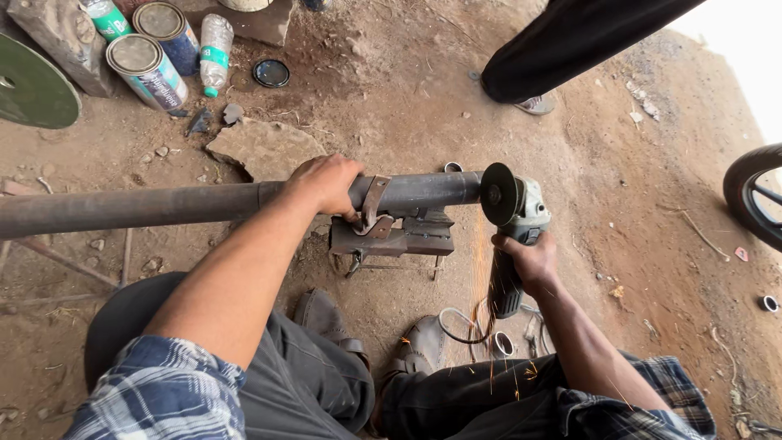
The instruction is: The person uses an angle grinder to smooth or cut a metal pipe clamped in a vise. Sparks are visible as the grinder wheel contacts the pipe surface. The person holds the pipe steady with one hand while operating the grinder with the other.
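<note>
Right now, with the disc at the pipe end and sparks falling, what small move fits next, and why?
Probably keep easing the grinder disc through the pipe: sparks show it is cutting, the right hand grips the grinder's body, and the left hand presses the pipe on its stand.

- Two tin cans [151, 53] stand near the top left.
- A plastic bottle [214, 49] lies just beside them.
- A green disc [32, 85] leans at the left edge.
- A flat stone [261, 148] sits on the dirt.
- A tyre [753, 200] shows at the right edge.
- Another person's leg [570, 41] is at the top.
</note>
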